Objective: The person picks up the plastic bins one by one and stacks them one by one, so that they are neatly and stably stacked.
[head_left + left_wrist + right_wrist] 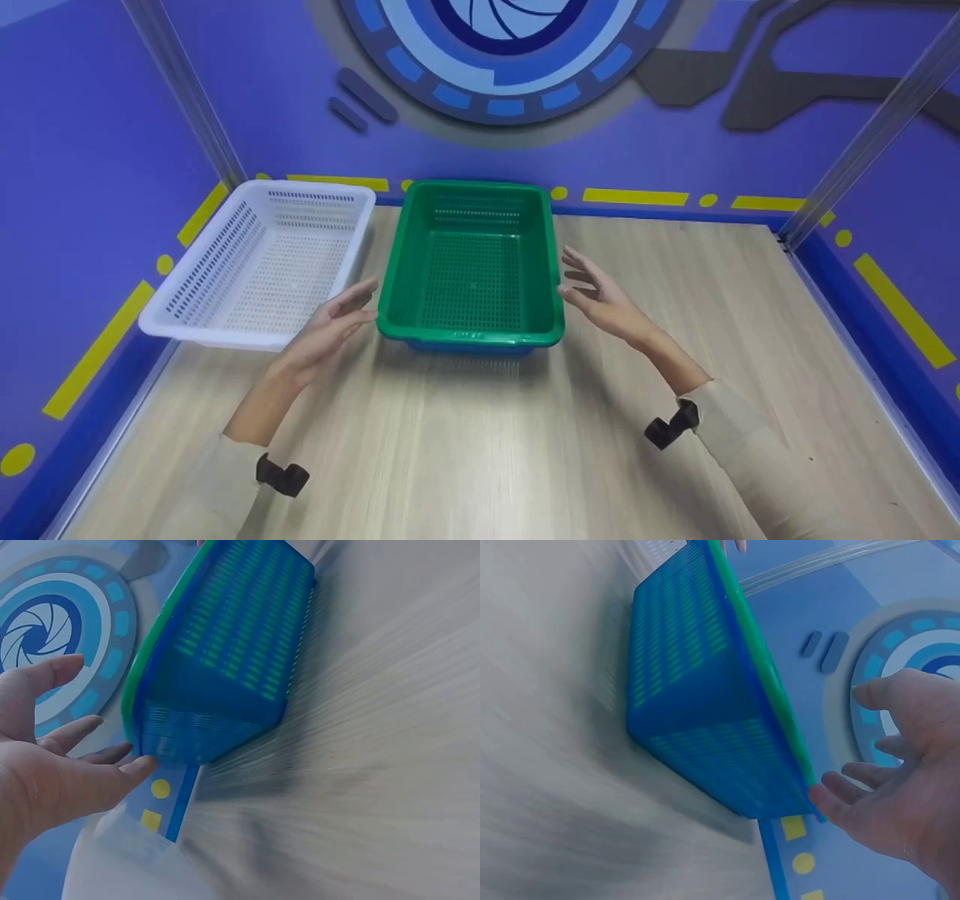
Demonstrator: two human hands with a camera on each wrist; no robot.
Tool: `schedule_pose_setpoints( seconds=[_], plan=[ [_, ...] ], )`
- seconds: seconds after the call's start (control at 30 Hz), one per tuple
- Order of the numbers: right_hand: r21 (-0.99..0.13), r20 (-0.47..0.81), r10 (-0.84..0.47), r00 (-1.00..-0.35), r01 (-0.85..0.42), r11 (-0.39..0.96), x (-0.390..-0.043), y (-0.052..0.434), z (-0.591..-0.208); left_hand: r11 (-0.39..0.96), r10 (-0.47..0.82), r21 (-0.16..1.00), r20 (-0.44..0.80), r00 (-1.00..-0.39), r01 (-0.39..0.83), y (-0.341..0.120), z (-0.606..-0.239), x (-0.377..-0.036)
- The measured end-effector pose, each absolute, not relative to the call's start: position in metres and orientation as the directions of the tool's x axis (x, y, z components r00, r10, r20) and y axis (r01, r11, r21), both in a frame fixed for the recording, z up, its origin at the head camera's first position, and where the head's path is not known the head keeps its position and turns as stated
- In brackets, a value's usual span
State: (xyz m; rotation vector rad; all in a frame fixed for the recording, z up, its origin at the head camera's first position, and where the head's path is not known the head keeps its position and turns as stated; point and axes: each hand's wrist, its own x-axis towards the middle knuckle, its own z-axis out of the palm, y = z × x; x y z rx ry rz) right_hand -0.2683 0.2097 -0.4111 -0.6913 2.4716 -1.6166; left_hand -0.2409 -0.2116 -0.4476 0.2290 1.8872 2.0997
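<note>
Green basket [471, 270] nested in a blue basket [469, 347], mid-bench toward the back edge. Left hand [330, 330] and right hand [604, 296] flank it, grips spread, holding nothing. Likely light, stiff, slick plastic; best taken by the side rims.

both forearms reach forward, wrists raised. left hand [330, 330] and right hand [600, 296] face each other, palms inward, fingers straight and slightly spread, holding nothing.
</note>
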Motion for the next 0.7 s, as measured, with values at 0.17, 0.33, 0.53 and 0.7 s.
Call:
schedule_pose_setpoints(
  seconds=[0.17, 0.33, 0.53, 0.7],
  plan=[
    [-0.89, 0.154, -0.457, -0.876, -0.323, 0.32, -0.266, 0.191, -0.391, -0.096, 0.325, 0.992, -0.046, -0.945, -0.081, -0.222, -0.438, -0.241],
    [-0.894, 0.16, -0.474, -0.866, -0.331, 0.303, -0.274, 0.173, -0.394, -0.096, 0.289, 0.993, -0.035, -0.957, -0.065, -0.24, -0.431, -0.242],
    [-0.896, 0.186, -0.512, -0.839, -0.359, 0.263, -0.289, 0.148, -0.412, -0.154, 0.231, 0.987, -0.019, -0.973, -0.056, -0.265, -0.424, -0.242],
    [-0.91, 0.187, -0.563, -0.805, -0.358, 0.209, -0.289, 0.121, -0.412, -0.174, 0.199, 0.984, -0.004, -0.98, -0.039, -0.292, -0.419, -0.242]
  ],
)
